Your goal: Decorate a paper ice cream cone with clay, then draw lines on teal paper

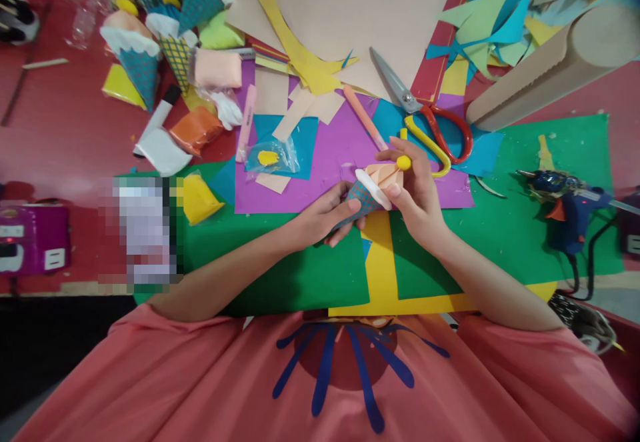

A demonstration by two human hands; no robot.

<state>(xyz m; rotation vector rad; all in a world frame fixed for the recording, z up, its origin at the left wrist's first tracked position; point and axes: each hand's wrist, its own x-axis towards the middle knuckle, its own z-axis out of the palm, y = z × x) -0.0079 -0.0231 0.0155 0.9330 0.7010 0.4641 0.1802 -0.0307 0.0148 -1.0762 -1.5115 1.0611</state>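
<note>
Blue cone [354, 205] is lying tilted in your curled left hand [327, 217], your right hand [417, 195] is pinching its peach top [387, 176]; one scissors [409, 101] and one glue gun [573, 219] are sitting nearby.

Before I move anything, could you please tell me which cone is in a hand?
The blue-patterned cone with the white rim, centre of the view: the left hand grips it, while the other cones sit grouped at the upper left.

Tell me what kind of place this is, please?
Probably a craft table, perhaps in a classroom or workshop: there are scissors, a glue gun and several decorated paper cones beside colored scraps.
</note>
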